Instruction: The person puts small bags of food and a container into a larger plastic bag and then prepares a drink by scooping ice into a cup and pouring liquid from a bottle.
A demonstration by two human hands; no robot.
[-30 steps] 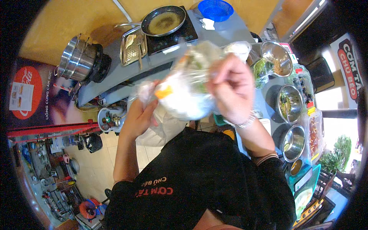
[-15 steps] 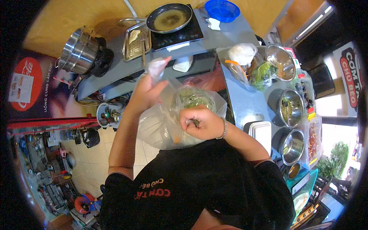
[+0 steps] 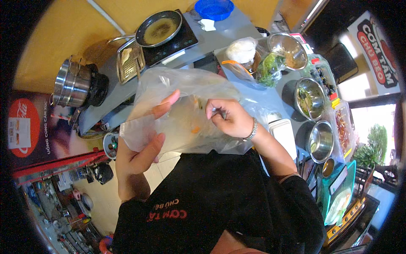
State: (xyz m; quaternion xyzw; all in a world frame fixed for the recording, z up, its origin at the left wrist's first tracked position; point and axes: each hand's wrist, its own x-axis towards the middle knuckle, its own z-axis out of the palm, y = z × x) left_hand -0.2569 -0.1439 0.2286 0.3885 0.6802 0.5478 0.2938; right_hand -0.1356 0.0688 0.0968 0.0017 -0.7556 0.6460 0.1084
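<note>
A large clear plastic bag [image 3: 186, 84] spreads out in front of my body, its film rumpled and partly see-through. Small orange and green bits show through it, too blurred to name. My left hand [image 3: 148, 144] is at the bag's left side, thumb and fingers held apart, with a fold of plastic draped over its back and wrist. Over the bag's right part, my right hand [image 3: 232, 118] is curled into a fist. What the fist holds, if anything, is hidden by the fingers.
Beyond the bag, a frying pan [image 3: 159, 28] sits on a black cooktop [image 3: 186, 40] beside a metal tray [image 3: 130, 63]. Bagged greens [image 3: 270, 70], steel bowls [image 3: 310, 98] and a white foam box [image 3: 282, 134] stand on the right counter. A steel pot [image 3: 69, 82] is at left.
The bag has been lifted and spread wider, covering the greens seen before. My left hand has come down onto its left side. My right fist has risen slightly; the view has turned.
</note>
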